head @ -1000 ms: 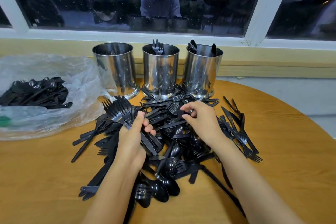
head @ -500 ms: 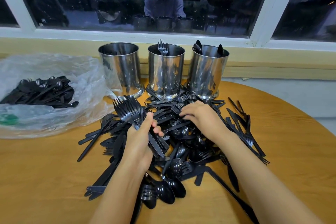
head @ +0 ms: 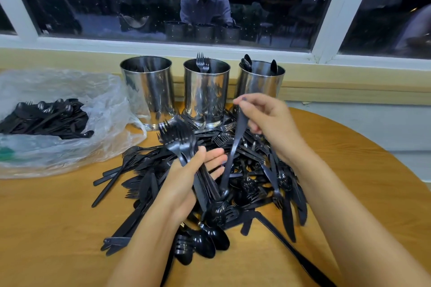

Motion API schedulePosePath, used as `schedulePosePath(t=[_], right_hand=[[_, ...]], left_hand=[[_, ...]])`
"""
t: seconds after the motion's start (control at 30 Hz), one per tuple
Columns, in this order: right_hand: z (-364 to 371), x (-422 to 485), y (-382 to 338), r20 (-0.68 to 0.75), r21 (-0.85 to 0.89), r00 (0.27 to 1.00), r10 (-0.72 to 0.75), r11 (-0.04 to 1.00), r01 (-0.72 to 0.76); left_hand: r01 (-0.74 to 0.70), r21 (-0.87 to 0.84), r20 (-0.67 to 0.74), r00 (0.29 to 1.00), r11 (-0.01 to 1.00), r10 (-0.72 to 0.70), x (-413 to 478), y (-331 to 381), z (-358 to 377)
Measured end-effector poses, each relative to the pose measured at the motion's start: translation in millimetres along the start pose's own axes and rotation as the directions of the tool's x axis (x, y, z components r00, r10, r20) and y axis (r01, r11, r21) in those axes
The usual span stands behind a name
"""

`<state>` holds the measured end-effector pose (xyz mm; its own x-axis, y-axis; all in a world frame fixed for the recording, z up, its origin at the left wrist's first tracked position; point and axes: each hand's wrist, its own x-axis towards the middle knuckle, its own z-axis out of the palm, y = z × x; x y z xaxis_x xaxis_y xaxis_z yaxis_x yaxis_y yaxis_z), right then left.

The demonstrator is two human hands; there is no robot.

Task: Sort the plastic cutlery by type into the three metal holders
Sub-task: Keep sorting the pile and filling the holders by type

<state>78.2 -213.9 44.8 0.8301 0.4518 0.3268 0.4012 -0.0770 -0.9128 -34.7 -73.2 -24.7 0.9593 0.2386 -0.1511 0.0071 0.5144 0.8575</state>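
Note:
A heap of black plastic cutlery (head: 251,170) lies on the round wooden table (head: 46,228). Behind it stand three metal holders: the left holder (head: 147,91), the middle holder (head: 206,91) with forks sticking out, and the right holder (head: 261,81) with spoons. My left hand (head: 186,179) grips a bundle of forks (head: 179,140), tines pointing up and away. My right hand (head: 268,121) pinches one black fork (head: 233,154) by its handle end, lifted above the heap with its head hanging down near my left hand.
A clear plastic bag (head: 77,128) holding more black cutlery (head: 44,119) lies at the left of the table. A window sill and dark window run behind the holders. The table's curved edge falls away at the right.
My right hand has come up out of the heap with a single fork pinched by the handle. My left hand still holds the fork bundle, fingers spread a little wider.

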Motion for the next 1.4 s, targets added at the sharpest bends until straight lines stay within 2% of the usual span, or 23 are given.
schedulePosePath(t=[0.07, 0.13, 0.27, 0.37, 0.43, 0.5, 0.63, 0.77, 0.93, 1.13, 1.27, 1.33, 1.4], right_hand=[[9, 0, 5, 0.079, -0.152, 0.997, -0.006, 0.988, 0.018], [21, 0, 12, 0.110, -0.231, 0.994, -0.013, 0.972, 0.039], [35, -3, 18, 0.111, -0.222, 0.994, 0.025, 0.975, 0.001], [29, -6, 17, 0.035, -0.152, 0.998, 0.043, 0.988, -0.038], [19, -12, 22, -0.054, -0.180, 0.996, 0.065, 0.981, -0.073], [8, -22, 33, -0.113, -0.287, 0.990, 0.080, 0.952, -0.110], [-1, -50, 66, -0.127, -0.544, 0.986, 0.110, 0.824, -0.162], [0, -65, 82, -0.024, -0.667, 0.998, 0.063, 0.742, -0.063], [2, -64, 84, 0.146, -0.754, 0.986, 0.076, 0.654, 0.061], [1, -60, 87, 0.164, -0.726, 0.986, 0.009, 0.678, 0.115], [6, -59, 86, 0.085, -0.653, 0.974, -0.211, 0.726, 0.214], [10, -59, 79, -0.033, -0.518, 0.966, -0.257, 0.831, 0.204], [16, -61, 70, -0.126, -0.294, 0.977, -0.173, 0.947, 0.129]], left_hand=[[0.030, 0.089, 0.104, 0.994, 0.996, -0.040, -3, -1, 3], [0.020, 0.135, 0.132, 0.991, 0.991, -0.038, -4, -3, 4], [0.041, 0.089, 0.108, 0.993, 0.995, -0.051, -1, -5, 3], [0.007, 0.018, 0.081, 0.997, 1.000, -0.009, 2, -1, -3], [-0.029, -0.027, 0.026, 0.999, 0.999, 0.030, 5, 1, -6], [-0.072, -0.031, -0.044, 0.996, 0.997, 0.071, 7, 3, -9], [-0.122, -0.009, -0.105, 0.987, 0.993, 0.120, 8, 3, -8], [-0.108, -0.051, -0.109, 0.989, 0.993, 0.102, 7, 1, -9], [-0.112, -0.033, -0.123, 0.987, 0.993, 0.107, 8, 1, -11], [-0.090, -0.038, -0.135, 0.987, 0.995, 0.084, 9, 0, -10], [-0.084, -0.041, -0.129, 0.989, 0.996, 0.078, 10, -2, -10], [-0.076, -0.045, -0.125, 0.990, 0.996, 0.070, 10, -3, -11], [-0.061, -0.060, -0.122, 0.991, 0.996, 0.054, 10, -4, -11]])
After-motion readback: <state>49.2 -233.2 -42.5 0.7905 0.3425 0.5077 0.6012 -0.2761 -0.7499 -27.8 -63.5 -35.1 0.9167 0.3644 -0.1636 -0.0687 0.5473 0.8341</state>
